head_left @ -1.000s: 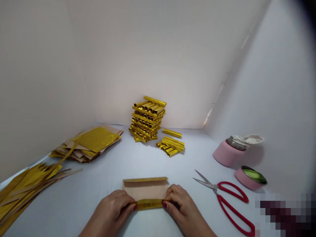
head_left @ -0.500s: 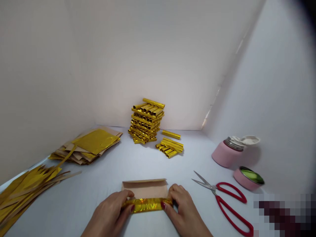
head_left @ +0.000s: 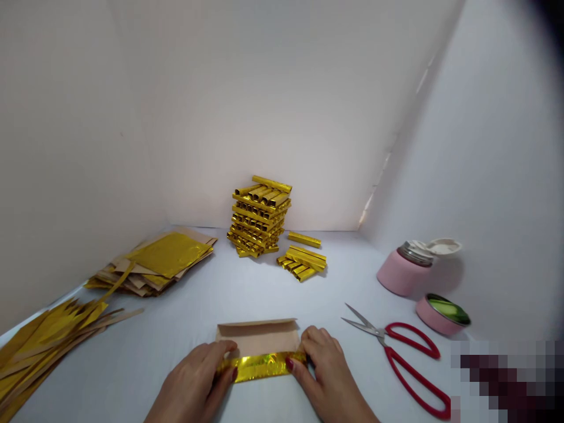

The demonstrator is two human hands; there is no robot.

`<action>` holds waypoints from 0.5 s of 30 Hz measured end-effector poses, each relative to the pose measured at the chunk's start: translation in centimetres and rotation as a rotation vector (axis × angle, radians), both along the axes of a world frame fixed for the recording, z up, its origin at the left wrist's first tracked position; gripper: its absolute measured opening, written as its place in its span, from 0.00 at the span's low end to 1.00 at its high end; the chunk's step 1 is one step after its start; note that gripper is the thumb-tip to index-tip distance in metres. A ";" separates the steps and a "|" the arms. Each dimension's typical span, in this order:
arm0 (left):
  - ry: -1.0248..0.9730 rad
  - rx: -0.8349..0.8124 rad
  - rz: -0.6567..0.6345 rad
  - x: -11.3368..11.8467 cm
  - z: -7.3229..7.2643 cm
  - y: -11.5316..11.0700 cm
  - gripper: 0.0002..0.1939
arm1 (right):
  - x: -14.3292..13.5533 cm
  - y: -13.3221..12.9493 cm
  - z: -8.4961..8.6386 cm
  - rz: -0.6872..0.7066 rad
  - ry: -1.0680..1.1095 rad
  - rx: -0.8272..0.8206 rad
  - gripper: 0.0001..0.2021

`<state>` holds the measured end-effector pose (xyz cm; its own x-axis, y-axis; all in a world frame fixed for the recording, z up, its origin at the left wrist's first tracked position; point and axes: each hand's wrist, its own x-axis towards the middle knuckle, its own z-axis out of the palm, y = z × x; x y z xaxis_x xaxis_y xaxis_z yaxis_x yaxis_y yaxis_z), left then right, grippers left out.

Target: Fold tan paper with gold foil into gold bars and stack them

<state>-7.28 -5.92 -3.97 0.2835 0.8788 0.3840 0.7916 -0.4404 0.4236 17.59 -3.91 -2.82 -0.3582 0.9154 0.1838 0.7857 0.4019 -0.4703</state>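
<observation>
A sheet of gold foil paper point(head_left: 259, 337) lies in front of me, its plain tan side facing up. Its near edge is folded over into a shiny gold band, and its far edge stands up slightly. My left hand point(head_left: 200, 373) pinches the left end of this fold between thumb and fingers. At the right end, my right hand point(head_left: 326, 367) grips the fold the same way, thumb pressed on the gold face. Red-handled scissors point(head_left: 382, 336) lie with blades parted just right of my right hand.
A criss-cross stack of gold paper tubes point(head_left: 259, 217) stands at the back, with several loose tubes point(head_left: 304, 263) beside it. At left lie a pile of gold sheets point(head_left: 170, 252) and cut strips point(head_left: 48, 341). A pink jar point(head_left: 403, 273) and pink lid point(head_left: 440, 317) sit at right.
The folded gold band looks flatter and tilted a little more toward me. Both hands keep their hold in nearly the same place; the view has shifted slightly.
</observation>
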 end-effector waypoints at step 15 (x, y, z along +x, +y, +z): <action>0.006 0.036 -0.034 -0.3 -0.5 0.0 0.11 | -0.2 0.1 0.1 -0.046 -0.011 0.024 0.08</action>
<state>-7.56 -5.93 -4.48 0.3156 0.8539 0.4137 0.7781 -0.4825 0.4022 17.40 -3.81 -2.77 -0.3180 0.9263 0.2021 0.8084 0.3762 -0.4527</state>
